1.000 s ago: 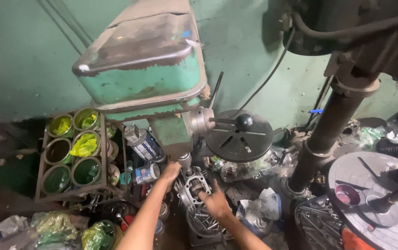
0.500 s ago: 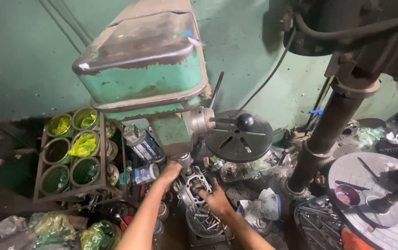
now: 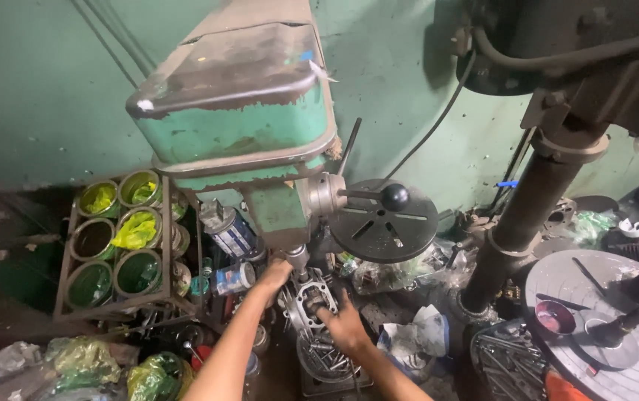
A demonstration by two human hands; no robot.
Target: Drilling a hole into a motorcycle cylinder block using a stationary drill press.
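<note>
Grey cast-metal housing with oval openings (image 3: 308, 301) sits under the chuck of a worn green drill press (image 3: 241, 111), pinned between two bare hands. The left hand (image 3: 275, 273) curls its fingers over the part's upper left edge; the right hand (image 3: 345, 323) presses spread fingers on its lower right side. Just below those fingers lies a round tin of steel bolts (image 3: 327, 360). Left of the fingers stands a rusty rack of green-stained cans (image 3: 115, 245).
</note>
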